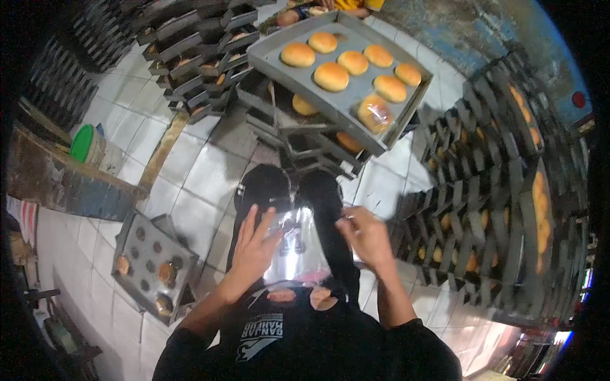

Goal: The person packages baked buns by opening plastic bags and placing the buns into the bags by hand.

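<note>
A stack of clear plastic bags with dark print lies across my lap. My left hand rests on the left side of the bags, its fingers stretched out and apart. To the right of the bags my right hand is raised with its fingers curled together; whether something thin is between them I cannot make out. In front of my knees a metal tray holds several golden round buns. One bun at its near right corner is in a shiny clear wrapper.
More trays with buns sit under the front one. Tall tray stacks stand at right and tray stacks at back left. On the tiled floor at left lies a tray with a few items. A green-lidded bucket and a person in yellow are farther off.
</note>
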Available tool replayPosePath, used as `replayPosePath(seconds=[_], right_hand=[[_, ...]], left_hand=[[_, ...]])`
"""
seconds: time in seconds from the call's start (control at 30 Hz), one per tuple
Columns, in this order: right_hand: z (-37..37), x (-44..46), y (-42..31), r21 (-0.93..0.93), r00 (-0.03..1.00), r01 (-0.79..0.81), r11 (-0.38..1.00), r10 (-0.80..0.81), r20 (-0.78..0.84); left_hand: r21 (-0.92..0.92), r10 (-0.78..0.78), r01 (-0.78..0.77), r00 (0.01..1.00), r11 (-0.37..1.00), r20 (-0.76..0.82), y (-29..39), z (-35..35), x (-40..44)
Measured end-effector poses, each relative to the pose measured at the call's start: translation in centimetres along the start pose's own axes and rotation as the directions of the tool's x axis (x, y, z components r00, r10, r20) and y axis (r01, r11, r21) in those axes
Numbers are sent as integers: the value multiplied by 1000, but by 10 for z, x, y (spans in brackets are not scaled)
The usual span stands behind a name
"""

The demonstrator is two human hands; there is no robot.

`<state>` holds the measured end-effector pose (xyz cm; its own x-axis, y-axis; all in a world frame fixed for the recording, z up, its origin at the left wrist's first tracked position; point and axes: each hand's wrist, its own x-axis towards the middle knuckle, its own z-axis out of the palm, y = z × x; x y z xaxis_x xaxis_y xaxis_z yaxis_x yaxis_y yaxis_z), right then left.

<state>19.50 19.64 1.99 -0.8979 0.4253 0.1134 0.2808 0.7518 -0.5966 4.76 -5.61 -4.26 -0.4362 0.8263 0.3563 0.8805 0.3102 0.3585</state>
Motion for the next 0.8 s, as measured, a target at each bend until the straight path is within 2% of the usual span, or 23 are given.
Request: replayPosePath(seconds=[0.03, 0.07, 0.13, 0.17, 0.2, 0.23, 0.27, 0.3, 0.33, 0.4, 0.43, 0.47, 0.5, 0.53, 0.6, 0.67, 0.73, 0.8], right_hand=[[14, -10, -20, 164, 984, -137, 977, 115, 138], [32, -14, -16, -49, 981, 184, 982, -181, 63], [31, -6, -30, -226, 966, 254, 940, -238, 98], [25, 1, -38, -118, 961, 261, 958, -247, 124], [13, 15, -44, -25, 951, 278, 960, -272, 145], [-1, 34, -49, 59, 938, 298, 953, -304, 168], [-15, 56, -55, 142, 920, 316, 938, -339, 195], [-28, 85, -62, 144, 881, 445, 884, -460, 106], [-38, 117, -68, 143, 816, 569, 810, -577, 24], [-56, 168, -76, 261, 884, 385, 885, -435, 174], [-63, 177, -88, 356, 872, 341, 870, -434, 227], [-66, 188, -103, 449, 855, 286, 846, -438, 280], [-66, 182, -125, 599, 880, 92, 795, -347, 325], [-64, 182, -134, 646, 850, 142, 750, -427, 309], [-64, 177, -139, 683, 895, 30, 730, -324, 306], [-67, 181, -139, 646, 922, 97, 758, -313, 230], [-78, 174, -140, 627, 941, 138, 767, -298, 158], [-93, 165, -143, 640, 949, 169, 750, -299, 100]], left_hand=[[-31, 81, -80, 997, 996, 13, -6, -3, 0], [-66, 165, -163, 986, 984, 28, -12, -6, 2], [-122, 299, -308, 950, 943, -91, -18, -4, -1], [-403, -1, -47, 993, 914, -118, -3, -10, 7], [-714, -201, 158, 979, 682, 26, 5, -14, 18], [-902, -388, 300, 906, 310, 168, 13, -18, 29], [-909, -340, 365, 844, -202, 415, 5, -19, 33], [-782, -86, 604, 780, -156, 620, -22, -21, 33], [-751, -93, 629, 751, -199, 653, -26, -26, 38], [-836, -227, 526, 804, -158, 549, -35, -13, 37], [-919, -274, 359, 878, -163, 392, -31, -21, 45], [-916, -323, 184, 896, -356, 305, -20, -35, 60], [-909, -328, 131, 904, -395, 273, -20, -39, 63], [-903, -328, 77, 916, -423, 232, -26, -41, 65], [-967, -267, 92, 951, -239, 157, -40, -27, 71], [-976, -254, 77, 959, -203, 128, -43, -21, 90], [-946, -294, 41, 945, -320, 140, -34, -24, 114], [-967, -357, -54, 933, -250, 40, -28, -21, 136]])
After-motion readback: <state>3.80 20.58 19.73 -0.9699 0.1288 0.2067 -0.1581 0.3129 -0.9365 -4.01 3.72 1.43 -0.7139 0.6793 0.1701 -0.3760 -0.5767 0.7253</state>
